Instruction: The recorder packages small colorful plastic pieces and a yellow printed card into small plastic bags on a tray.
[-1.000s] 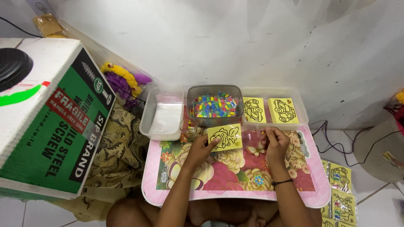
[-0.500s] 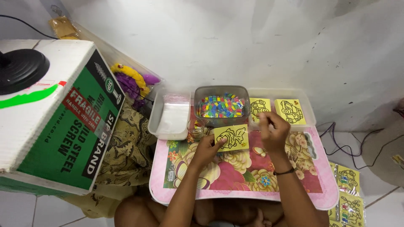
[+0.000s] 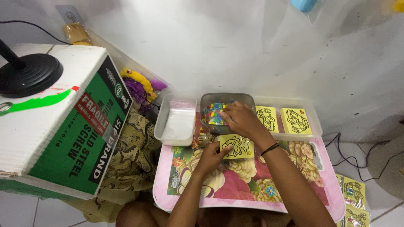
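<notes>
While the left hand (image 3: 212,152) is steadying a yellow card (image 3: 236,146) on the tray (image 3: 248,180), the right hand (image 3: 240,120) is reaching over the rim of the tub (image 3: 227,111) just behind it. The card, printed with a black outline drawing, is lying flat on the tray's flowered top near its far edge, and the left thumb and fingertips are pinching its left edge, so the card is sticking out to the right of those fingers. The right fingers are curling down, close together, among the small coloured pieces (image 3: 213,114) filling the tub; whether they are gripping any piece cannot be told, since the tips are hidden by the hand's back. A dark band is sitting on the right wrist. Just left of the card, a small clear cup (image 3: 201,135) is standing between the tub and a white box (image 3: 176,122). Two more yellow cards (image 3: 282,120) are lying side by side in a shallow bin (image 3: 313,120) to the right of the tub. A large green and white carton (image 3: 63,134) is standing well to the left with a black round base (image 3: 27,75) resting on top, and patterned cloth (image 3: 130,155) is bunching between it and the tray.
</notes>
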